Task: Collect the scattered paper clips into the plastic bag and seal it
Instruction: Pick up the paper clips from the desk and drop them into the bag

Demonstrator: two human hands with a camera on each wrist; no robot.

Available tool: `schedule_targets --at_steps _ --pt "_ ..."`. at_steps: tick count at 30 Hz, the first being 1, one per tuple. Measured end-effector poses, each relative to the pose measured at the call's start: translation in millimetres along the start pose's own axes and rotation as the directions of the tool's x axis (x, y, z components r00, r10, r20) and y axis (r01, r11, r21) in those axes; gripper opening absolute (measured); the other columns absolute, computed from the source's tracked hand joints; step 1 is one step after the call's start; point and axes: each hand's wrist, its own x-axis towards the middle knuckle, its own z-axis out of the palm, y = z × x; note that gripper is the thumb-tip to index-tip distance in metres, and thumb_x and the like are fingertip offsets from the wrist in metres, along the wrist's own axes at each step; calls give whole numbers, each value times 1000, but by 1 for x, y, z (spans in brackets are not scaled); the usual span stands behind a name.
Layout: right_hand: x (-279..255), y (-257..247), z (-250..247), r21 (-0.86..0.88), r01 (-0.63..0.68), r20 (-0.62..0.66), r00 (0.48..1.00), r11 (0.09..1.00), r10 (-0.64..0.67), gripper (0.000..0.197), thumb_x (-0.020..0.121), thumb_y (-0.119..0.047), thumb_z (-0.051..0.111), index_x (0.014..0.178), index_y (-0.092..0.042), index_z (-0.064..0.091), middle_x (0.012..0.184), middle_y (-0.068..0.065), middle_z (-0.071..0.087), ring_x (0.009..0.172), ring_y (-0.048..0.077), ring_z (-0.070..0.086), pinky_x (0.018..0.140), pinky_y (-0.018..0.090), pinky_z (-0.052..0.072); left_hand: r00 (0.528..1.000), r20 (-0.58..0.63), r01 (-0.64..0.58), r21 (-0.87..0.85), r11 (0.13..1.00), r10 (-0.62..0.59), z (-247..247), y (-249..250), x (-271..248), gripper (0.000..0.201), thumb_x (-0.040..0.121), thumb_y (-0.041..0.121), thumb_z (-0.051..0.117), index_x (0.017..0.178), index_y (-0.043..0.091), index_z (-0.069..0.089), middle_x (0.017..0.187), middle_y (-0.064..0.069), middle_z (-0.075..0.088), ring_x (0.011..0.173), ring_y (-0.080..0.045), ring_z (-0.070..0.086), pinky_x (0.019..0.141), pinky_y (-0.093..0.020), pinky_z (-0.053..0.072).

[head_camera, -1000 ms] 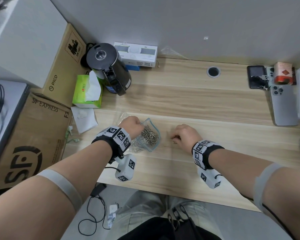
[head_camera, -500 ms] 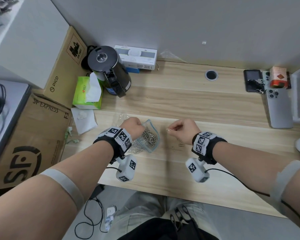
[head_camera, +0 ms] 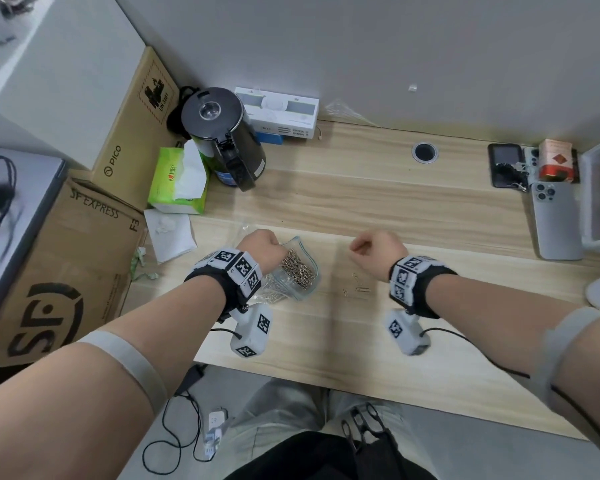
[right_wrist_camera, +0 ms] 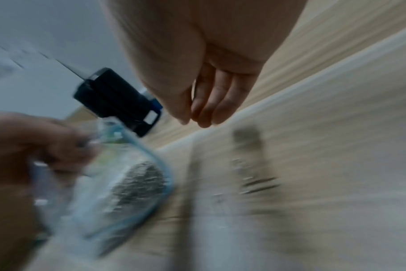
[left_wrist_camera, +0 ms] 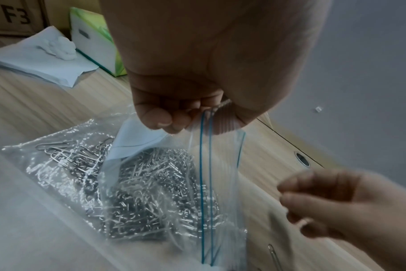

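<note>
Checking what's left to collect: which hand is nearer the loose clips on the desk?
Right. The right hand hovers just above the loose clips; the left hand holds the bag.

The left hand (left_wrist_camera: 188,102) is pinching the plastic bag (left_wrist_camera: 174,183) open by its blue-striped rim, paper clips (left_wrist_camera: 151,183) heaped inside, right hand (left_wrist_camera: 336,205) hovering beside the bag.
</note>
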Motion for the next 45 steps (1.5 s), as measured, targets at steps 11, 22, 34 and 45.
schedule_targets --at_steps 11,22,34,45 --pt "-14 33 13 -283 140 159 982 949 -98 19 84 -11 60 94 -17 75 95 2 70 92 20 63 77 19 41 999 36 -23 25 999 23 5 0 1 26 85 14 53 62 16 41 62 -2 45 61 -22 45 55 -28 34" --pt "-24 26 13 -312 153 231 970 938 -81 18 84 -15 61 97 -16 74 96 2 73 93 19 65 82 24 49 999 41 -26 30 999 25 6 3 2 27 87 16 53 62 16 42 63 -2 47 60 -21 46 54 -26 34" --pt "-27 10 38 -331 60 186 983 942 3 21 75 -33 71 88 -17 74 87 2 71 84 21 65 78 31 55 999 45 -27 6 1000 26 4 -1 3 22 84 15 53 64 17 44 65 -2 49 61 -20 47 56 -27 37" --pt "-23 12 41 -348 134 169 982 928 -79 8 83 -17 71 86 -9 72 106 8 57 99 26 58 84 33 49 999 30 -21 12 1000 20 6 1 4 25 86 15 53 64 19 44 67 0 49 62 -17 47 53 -26 34"
